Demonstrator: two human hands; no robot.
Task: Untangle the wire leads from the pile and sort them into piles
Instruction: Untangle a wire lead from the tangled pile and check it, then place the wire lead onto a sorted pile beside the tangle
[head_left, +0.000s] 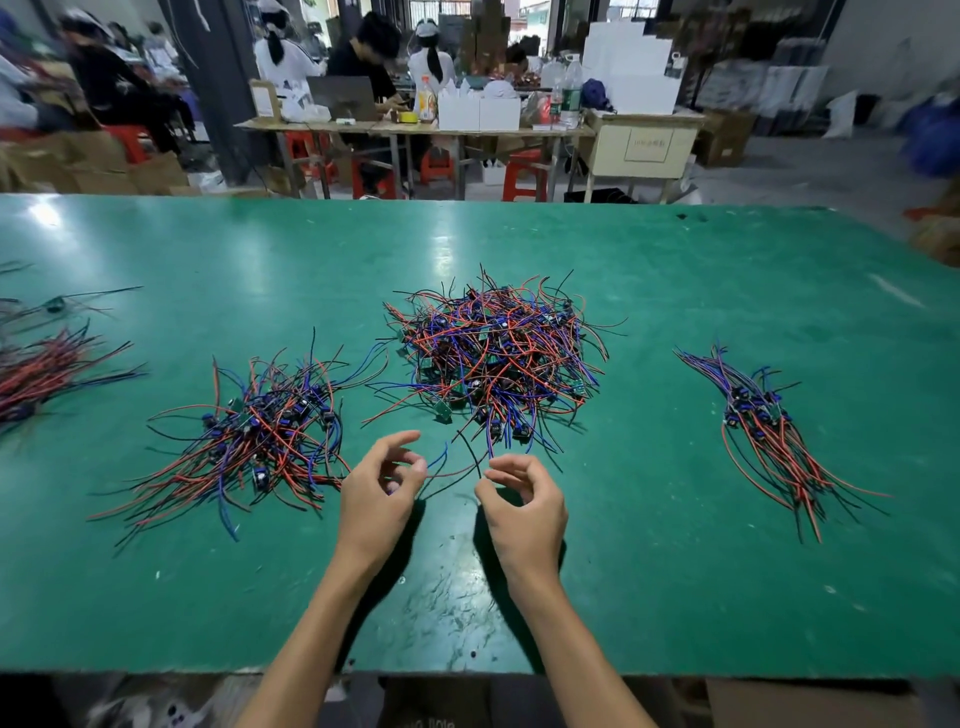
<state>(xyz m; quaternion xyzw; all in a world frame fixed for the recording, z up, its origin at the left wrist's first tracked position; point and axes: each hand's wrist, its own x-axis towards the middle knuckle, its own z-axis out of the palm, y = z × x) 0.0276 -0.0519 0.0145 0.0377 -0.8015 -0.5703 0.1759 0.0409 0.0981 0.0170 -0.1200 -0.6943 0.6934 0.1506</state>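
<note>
Item 1, near edge of the worktop: two bare forearms reach in from the near edge, hands side by side near the middle.

Item 2, left hand: fingers curled, thumb and forefinger pinching one end of a lead; something small and dark shows inside the curl, too hidden to name.

Item 3, right hand: fingers curled, tips closed toward the thumb at the lead's other end; whether it truly grips the wire, cannot tell.

Item 4, the lead: thin red, blue and black strands slung between the two hands, long axis running left to right, parallel to the near edge. Its far strands run up toward the main pile, just beyond the fingertips.

Item 5, main pile: tangled heap of red, blue and black leads with small green boards, mid-worktop, straight ahead of both hands, slightly nearer the right.

Item 6, left pile: partly combed, just beside the left hand, toward the left edge.

Item 7, right pile: neat, strands aligned, well apart from the right hand, toward the right edge.

Item 8, far-left bundle: blurred, at the left edge.

Judgement: the lead seems nearly free; the left pile is the closer drop.
</note>
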